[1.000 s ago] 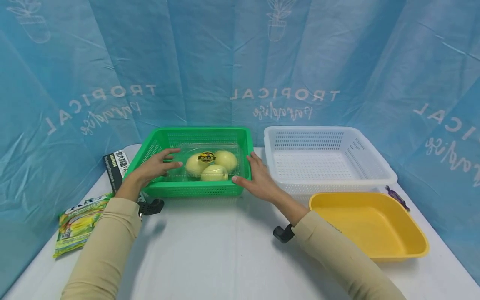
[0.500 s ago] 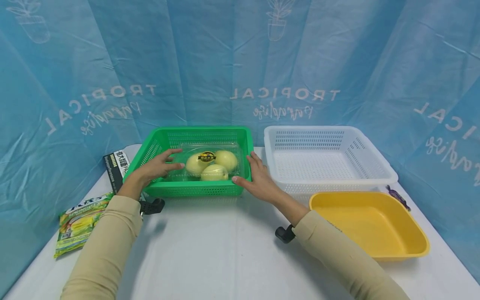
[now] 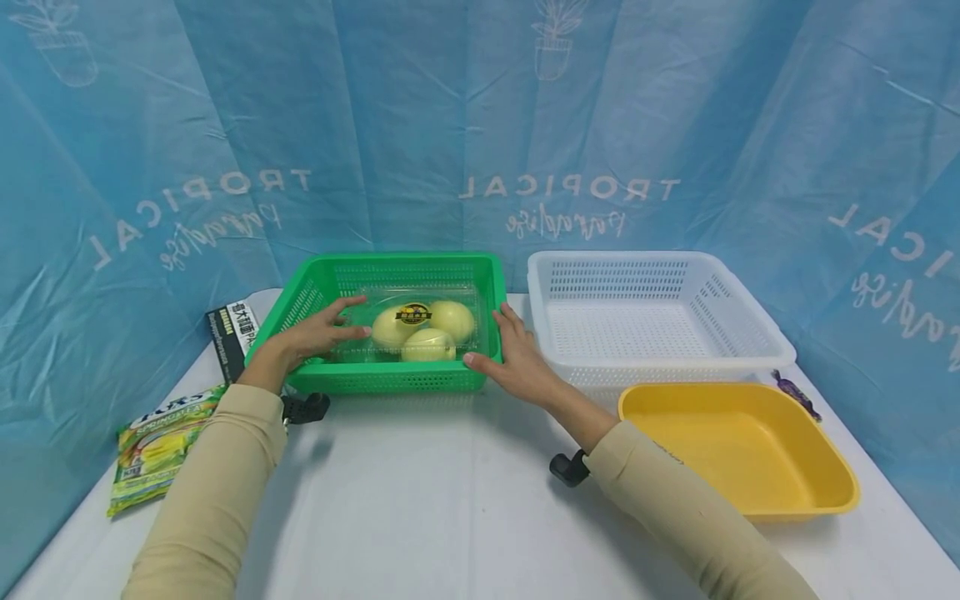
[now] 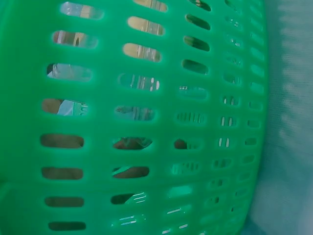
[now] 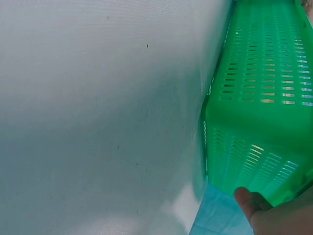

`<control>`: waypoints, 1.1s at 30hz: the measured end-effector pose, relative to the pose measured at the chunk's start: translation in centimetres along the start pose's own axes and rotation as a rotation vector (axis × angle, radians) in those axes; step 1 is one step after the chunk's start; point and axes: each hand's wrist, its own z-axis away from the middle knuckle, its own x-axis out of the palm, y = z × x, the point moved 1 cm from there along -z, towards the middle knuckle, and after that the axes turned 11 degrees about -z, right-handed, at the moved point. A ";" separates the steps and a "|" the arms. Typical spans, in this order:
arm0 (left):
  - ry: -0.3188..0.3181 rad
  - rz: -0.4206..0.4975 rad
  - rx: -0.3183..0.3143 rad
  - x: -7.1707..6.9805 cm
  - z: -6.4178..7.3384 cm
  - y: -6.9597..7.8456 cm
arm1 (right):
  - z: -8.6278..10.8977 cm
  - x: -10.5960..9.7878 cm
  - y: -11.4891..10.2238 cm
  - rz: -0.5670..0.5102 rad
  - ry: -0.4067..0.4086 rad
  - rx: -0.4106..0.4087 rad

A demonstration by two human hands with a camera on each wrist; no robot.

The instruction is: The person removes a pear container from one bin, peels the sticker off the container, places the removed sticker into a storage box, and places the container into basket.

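Observation:
Three pale yellow round fruits, melon-like, lie in a clear plastic clamshell box (image 3: 382,356) with a black and gold label. The box sits inside the green perforated basket (image 3: 390,382). My left hand (image 3: 311,332) reaches over the basket's left side, its extended thumb and fingers at the box's left end. In the left wrist view the basket wall (image 4: 161,98) fills most of the picture, with parts of the hand showing through its slots. My right hand (image 3: 522,360) rests at the basket's front right corner, fingers along the right side and thumb at the front rim.
Right of the green basket stands a white perforated basket (image 3: 667,364), with a yellow tub (image 3: 735,442) in front. A purple-wrapped candy (image 3: 797,396) lies by the right edge. On the left are a green-yellow Fox's bag (image 3: 161,450) and a black and white package (image 3: 231,337).
My left hand has shifted very slightly to the right over the box's left end. My right hand, the box and the basket look unmoved.

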 end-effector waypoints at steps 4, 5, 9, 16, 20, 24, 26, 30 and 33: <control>-0.008 0.007 0.002 0.0 0.0 0.0 | 0.1 0.1 0.0 -0.004 0.002 0.012; -0.008 0.007 0.003 0.0 0.0 0.0 | 0.1 0.1 0.0 -0.006 0.002 0.016; 0.006 0.006 0.013 0.1 0.0 -0.1 | 0.1 0.2 0.1 -0.001 -0.001 0.022; 0.059 0.014 0.033 0.1 0.2 0.0 | 0.0 0.1 0.0 -0.005 -0.004 0.026; 0.080 0.012 0.030 0.2 0.4 0.2 | 0.0 0.0 0.1 -0.003 -0.005 0.023; 0.113 0.002 0.023 0.3 0.6 0.4 | 0.0 0.0 0.1 -0.001 -0.001 0.014; 0.135 -0.003 0.022 0.3 0.6 0.5 | 0.0 0.0 0.1 0.001 -0.002 0.014; 0.182 -0.001 0.038 0.3 0.5 0.4 | 0.0 0.1 0.1 0.006 -0.003 0.008; 0.208 0.012 0.053 0.3 0.5 0.4 | 0.0 0.0 0.0 0.008 0.000 0.001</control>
